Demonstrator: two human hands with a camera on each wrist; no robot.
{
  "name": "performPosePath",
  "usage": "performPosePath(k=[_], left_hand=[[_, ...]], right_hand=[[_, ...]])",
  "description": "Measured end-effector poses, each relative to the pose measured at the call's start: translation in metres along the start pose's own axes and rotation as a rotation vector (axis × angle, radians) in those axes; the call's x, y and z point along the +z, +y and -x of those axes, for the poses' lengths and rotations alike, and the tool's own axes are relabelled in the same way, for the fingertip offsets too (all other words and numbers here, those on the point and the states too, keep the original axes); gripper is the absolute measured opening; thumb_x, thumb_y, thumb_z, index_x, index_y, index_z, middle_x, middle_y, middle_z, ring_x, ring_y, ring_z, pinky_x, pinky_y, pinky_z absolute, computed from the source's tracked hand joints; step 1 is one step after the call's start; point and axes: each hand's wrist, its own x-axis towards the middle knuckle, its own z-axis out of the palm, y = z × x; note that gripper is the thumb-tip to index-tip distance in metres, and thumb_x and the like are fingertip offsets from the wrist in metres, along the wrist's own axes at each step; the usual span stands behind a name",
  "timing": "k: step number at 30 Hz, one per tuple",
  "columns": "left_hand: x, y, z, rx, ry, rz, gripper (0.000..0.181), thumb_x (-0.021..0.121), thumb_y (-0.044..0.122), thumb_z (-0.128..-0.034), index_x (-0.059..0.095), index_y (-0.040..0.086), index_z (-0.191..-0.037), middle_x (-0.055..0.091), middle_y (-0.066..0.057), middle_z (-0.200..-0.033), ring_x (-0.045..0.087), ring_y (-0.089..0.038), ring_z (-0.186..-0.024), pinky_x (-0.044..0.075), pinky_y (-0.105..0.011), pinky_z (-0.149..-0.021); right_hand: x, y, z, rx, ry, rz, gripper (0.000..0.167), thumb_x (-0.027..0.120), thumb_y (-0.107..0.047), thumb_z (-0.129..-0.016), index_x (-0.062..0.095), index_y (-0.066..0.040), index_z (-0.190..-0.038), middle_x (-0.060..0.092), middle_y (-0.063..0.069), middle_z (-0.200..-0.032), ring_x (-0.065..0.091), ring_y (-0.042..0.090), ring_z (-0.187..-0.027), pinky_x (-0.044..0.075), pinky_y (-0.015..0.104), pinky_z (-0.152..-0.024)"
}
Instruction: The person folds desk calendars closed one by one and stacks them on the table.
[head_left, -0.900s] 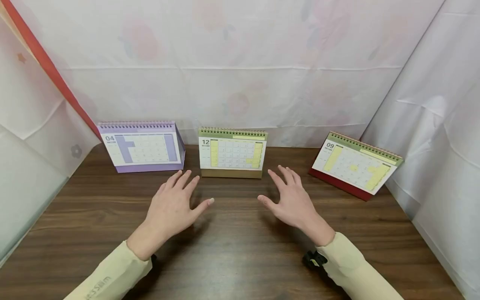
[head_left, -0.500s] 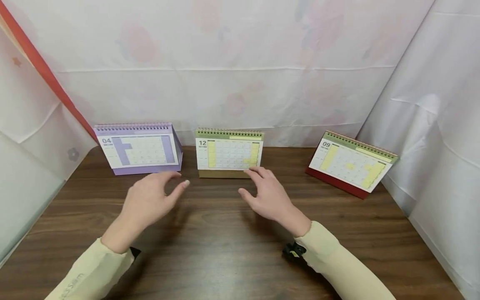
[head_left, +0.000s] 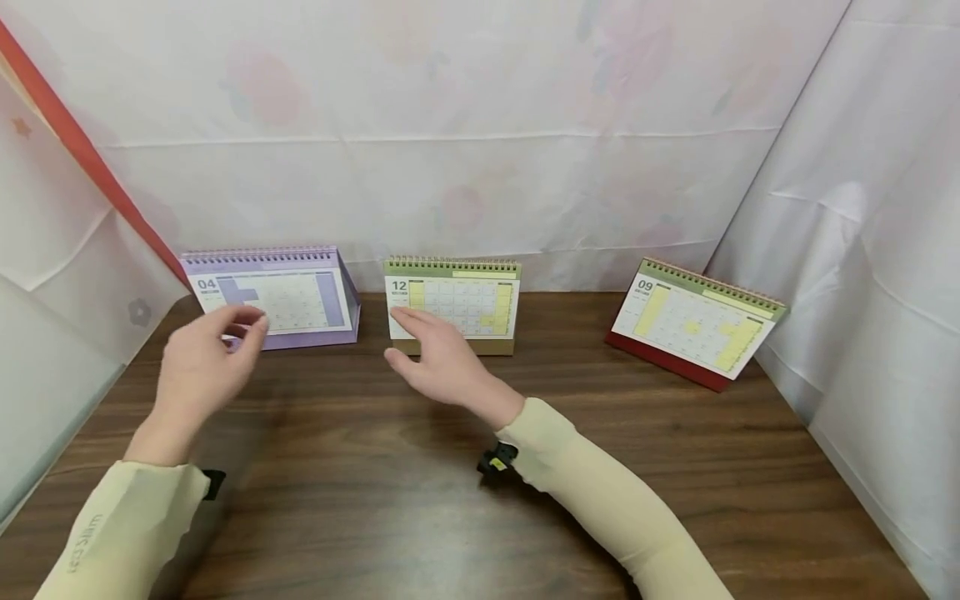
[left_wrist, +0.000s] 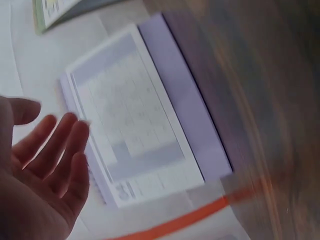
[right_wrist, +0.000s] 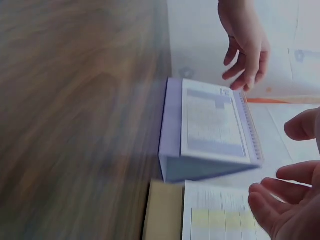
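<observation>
A purple desk calendar (head_left: pixel 288 304) marked 04 stands at the back left of the wooden table. My left hand (head_left: pixel 202 362) hovers in front of its lower left part, fingers loosely bent and holding nothing. In the left wrist view the hand (left_wrist: pixel 50 175) shows apart from the page. My right hand (head_left: pixel 446 354) hovers before the middle calendar (head_left: pixel 480 308), marked 12, and covers its lower left. It holds nothing, and its fingers (right_wrist: pixel 280 192) are relaxed. A third calendar (head_left: pixel 693 325) with a red base, marked 09, stands angled at the right.
The dark wooden table (head_left: pixel 420 517) spreads in front of the calendars. A white patterned cloth (head_left: pixel 465 108) hangs behind them, and another cloth (head_left: pixel 885 275) closes the right side. A red strip (head_left: pixel 97 162) runs down the left corner.
Both hands have moved left: my left hand from between two calendars to before the purple one, my right hand across the middle calendar. My left fingers have bent more. The calendars stand as before.
</observation>
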Motion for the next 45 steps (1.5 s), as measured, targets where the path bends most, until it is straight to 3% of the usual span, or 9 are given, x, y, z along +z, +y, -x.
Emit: performPosePath(k=[6, 9, 12, 19, 23, 27, 30, 35, 45], left_hand=[[-0.009, -0.022, -0.015, -0.128, 0.271, 0.067, 0.034, 0.059, 0.026, -0.0969, 0.068, 0.001, -0.118, 0.063, -0.012, -0.103, 0.044, 0.007, -0.081, 0.034, -0.018, -0.072], [-0.011, -0.034, -0.025, -0.239, 0.340, 0.131, 0.038, 0.057, 0.029, -0.0969, 0.064, 0.006, -0.127, 0.054, 0.003, -0.109, 0.048, 0.005, -0.096, 0.034, -0.012, -0.078], [-0.012, -0.043, -0.036, -0.386, 0.312, 0.191, 0.044, 0.054, 0.037, -0.0987, 0.056, 0.017, -0.138, 0.046, 0.014, -0.119, 0.048, -0.009, -0.115, 0.036, -0.017, -0.086], [-0.011, -0.053, -0.053, -0.617, 0.147, 0.411, 0.056, 0.039, 0.050, -0.1034, 0.033, 0.027, -0.154, 0.034, 0.002, -0.156, 0.033, -0.010, -0.138, 0.026, -0.027, -0.112], [-0.004, -0.061, -0.057, -0.656, 0.184, 0.584, 0.054, 0.039, 0.049, -0.1045, 0.039, 0.024, -0.152, 0.043, 0.002, -0.148, 0.035, -0.008, -0.133, 0.022, -0.021, -0.111], [0.000, -0.066, -0.059, -0.676, 0.161, 0.690, 0.055, 0.039, 0.051, -0.1041, 0.042, 0.023, -0.152, 0.045, 0.003, -0.145, 0.032, -0.005, -0.133, 0.017, -0.018, -0.112], [0.003, -0.067, -0.060, -0.684, 0.116, 0.725, 0.059, 0.039, 0.054, -0.1030, 0.039, 0.025, -0.154, 0.041, 0.006, -0.152, 0.027, 0.000, -0.136, 0.011, -0.018, -0.114], [0.004, -0.068, -0.061, -0.712, 0.126, 0.783, 0.058, 0.046, 0.054, -0.1014, 0.042, 0.026, -0.153, 0.041, 0.010, -0.152, 0.025, 0.003, -0.137, 0.009, -0.016, -0.114], [0.002, -0.061, -0.062, -0.839, 0.115, 0.768, 0.063, 0.045, 0.063, -0.0957, 0.054, 0.024, -0.145, 0.049, 0.004, -0.137, 0.035, -0.004, -0.126, 0.020, -0.023, -0.112]], right_hand=[[0.020, -0.018, -0.033, -0.021, 0.055, -0.136, 0.062, 0.062, -0.026, -0.098, 0.040, -0.003, -0.151, 0.041, 0.010, -0.155, 0.042, 0.018, -0.138, 0.032, 0.021, -0.109], [0.031, -0.024, -0.047, -0.002, 0.059, -0.198, 0.066, 0.062, -0.027, -0.097, 0.036, -0.003, -0.153, 0.035, 0.009, -0.158, 0.039, 0.016, -0.140, 0.029, 0.020, -0.110], [0.039, -0.028, -0.060, 0.055, 0.059, -0.257, 0.071, 0.061, -0.032, -0.098, 0.030, -0.005, -0.156, 0.026, 0.003, -0.162, 0.029, 0.014, -0.145, 0.022, 0.025, -0.115], [0.056, -0.031, -0.084, 0.175, 0.130, -0.500, 0.077, 0.059, -0.039, -0.100, 0.013, -0.026, -0.161, 0.009, -0.013, -0.164, 0.012, 0.007, -0.148, 0.019, 0.037, -0.118], [0.066, -0.030, -0.094, 0.226, 0.165, -0.641, 0.078, 0.058, -0.042, -0.099, 0.011, -0.031, -0.161, 0.007, -0.016, -0.163, 0.009, 0.004, -0.147, 0.016, 0.039, -0.118], [0.071, -0.029, -0.102, 0.263, 0.158, -0.724, 0.076, 0.057, -0.043, -0.099, 0.015, -0.029, -0.161, 0.010, -0.014, -0.164, 0.010, 0.003, -0.147, 0.017, 0.038, -0.119], [0.073, -0.027, -0.105, 0.286, 0.139, -0.758, 0.076, 0.058, -0.042, -0.099, 0.016, -0.026, -0.161, 0.012, -0.012, -0.164, 0.011, 0.003, -0.147, 0.018, 0.037, -0.118], [0.076, -0.023, -0.106, 0.322, 0.128, -0.778, 0.076, 0.059, -0.042, -0.099, 0.017, -0.028, -0.161, 0.015, -0.011, -0.164, 0.016, 0.004, -0.146, 0.021, 0.034, -0.117], [0.075, -0.022, -0.107, 0.347, 0.110, -0.786, 0.076, 0.061, -0.041, -0.098, 0.020, -0.026, -0.160, 0.021, -0.015, -0.161, 0.023, 0.004, -0.144, 0.026, 0.028, -0.114]])
